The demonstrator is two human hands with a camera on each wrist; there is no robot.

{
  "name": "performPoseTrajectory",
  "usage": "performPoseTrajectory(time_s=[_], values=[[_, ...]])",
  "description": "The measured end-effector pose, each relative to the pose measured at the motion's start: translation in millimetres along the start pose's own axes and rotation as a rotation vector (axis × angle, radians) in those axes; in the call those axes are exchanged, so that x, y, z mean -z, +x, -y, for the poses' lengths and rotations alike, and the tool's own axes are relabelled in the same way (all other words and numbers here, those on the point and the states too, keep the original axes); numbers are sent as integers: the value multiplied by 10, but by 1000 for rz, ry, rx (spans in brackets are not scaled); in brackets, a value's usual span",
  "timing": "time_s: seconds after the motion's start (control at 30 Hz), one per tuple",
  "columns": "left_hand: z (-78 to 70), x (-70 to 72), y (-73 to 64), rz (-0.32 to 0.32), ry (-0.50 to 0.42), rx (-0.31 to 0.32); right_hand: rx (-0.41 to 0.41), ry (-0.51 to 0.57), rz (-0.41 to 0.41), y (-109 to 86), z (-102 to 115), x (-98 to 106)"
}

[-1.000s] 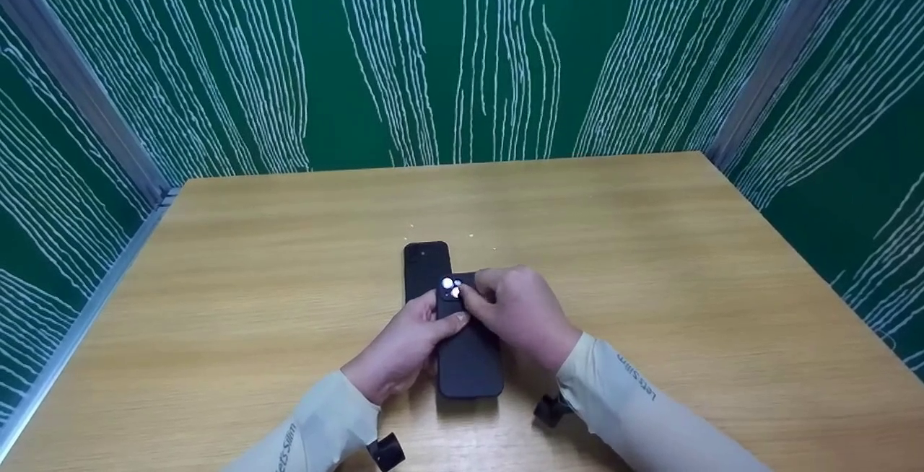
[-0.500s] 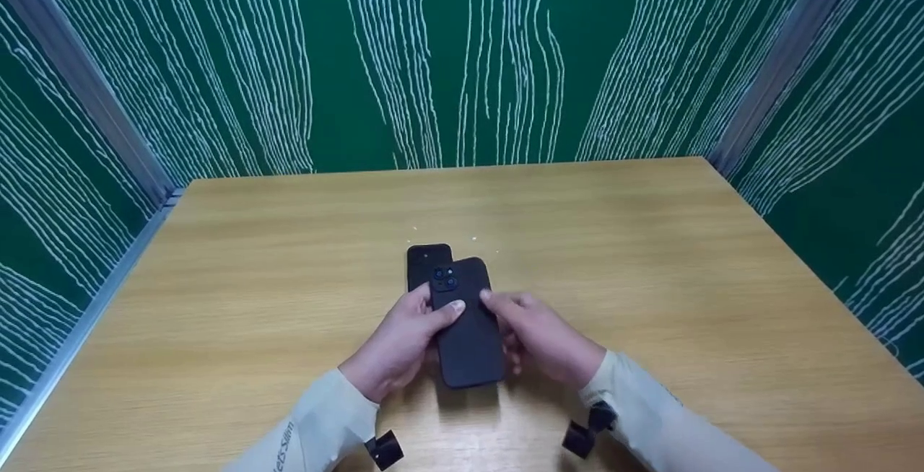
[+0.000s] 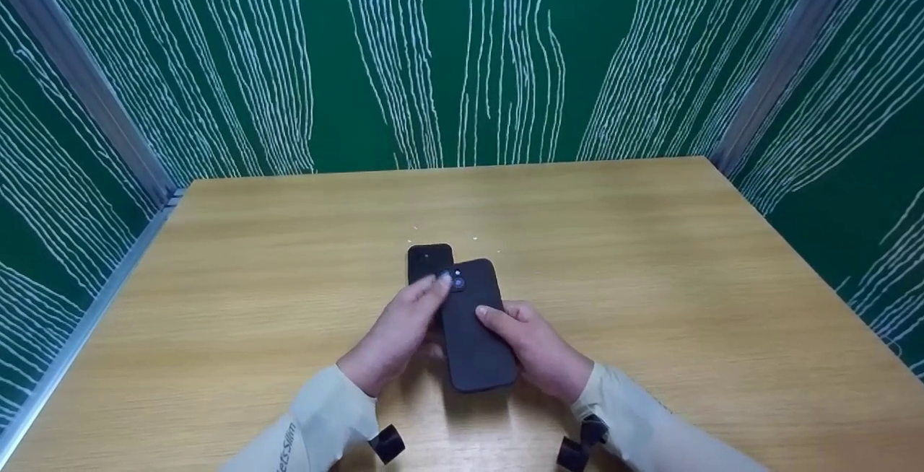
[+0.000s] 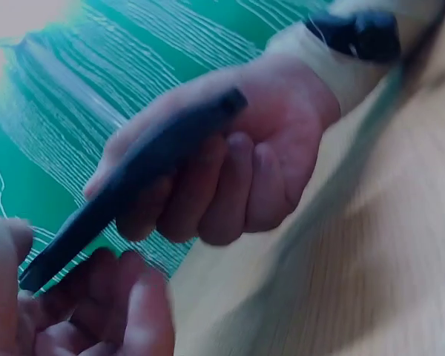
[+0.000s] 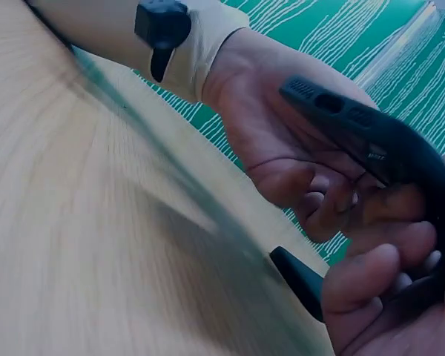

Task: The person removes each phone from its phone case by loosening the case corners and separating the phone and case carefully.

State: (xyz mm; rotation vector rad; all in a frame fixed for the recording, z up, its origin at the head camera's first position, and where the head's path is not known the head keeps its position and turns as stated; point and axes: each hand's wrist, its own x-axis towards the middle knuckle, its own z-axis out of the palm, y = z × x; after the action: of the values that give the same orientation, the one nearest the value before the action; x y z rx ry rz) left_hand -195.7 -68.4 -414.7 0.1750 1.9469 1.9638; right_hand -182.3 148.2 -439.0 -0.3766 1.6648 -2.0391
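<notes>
A phone in a black case (image 3: pixel 478 335), its camera lenses facing up at the top corner, is held between my two hands. My left hand (image 3: pixel 397 335) pinches its upper left edge, with the thumb by the lenses. At the lower right edge my right hand (image 3: pixel 545 353) grips it, the thumb lying on the back. In the right wrist view the phone (image 5: pixel 334 111) shows its bottom end, with a port opening and speaker grilles. Behind it in the head view lies another dark phone (image 3: pixel 429 259), partly covered by the held phone and the left hand.
The wooden table (image 3: pixel 289 241) runs back to a green wall (image 3: pixel 498 60) with wavy white lines. A few white specks (image 3: pixel 475 238) dot the tabletop beyond the phones. Small black wrist cameras (image 3: pixel 388 443) hang beneath both sleeves.
My right hand has left the camera corner and now holds the right edge lower down. My left thumb has slid up to the lenses, and the phone has tilted and shifted slightly right.
</notes>
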Motion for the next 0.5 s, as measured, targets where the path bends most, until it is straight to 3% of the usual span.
performPoseTrajectory(time_s=[0.13, 0.3, 0.5], values=[[-28, 55, 41, -104, 99, -25, 0, 16, 25, -9, -13, -28], [-29, 119, 78, -89, 122, -37, -2, 14, 27, -16, -41, -76], [-47, 185, 107, -111, 254, -74, -22, -17, -40, -18, -62, -122]])
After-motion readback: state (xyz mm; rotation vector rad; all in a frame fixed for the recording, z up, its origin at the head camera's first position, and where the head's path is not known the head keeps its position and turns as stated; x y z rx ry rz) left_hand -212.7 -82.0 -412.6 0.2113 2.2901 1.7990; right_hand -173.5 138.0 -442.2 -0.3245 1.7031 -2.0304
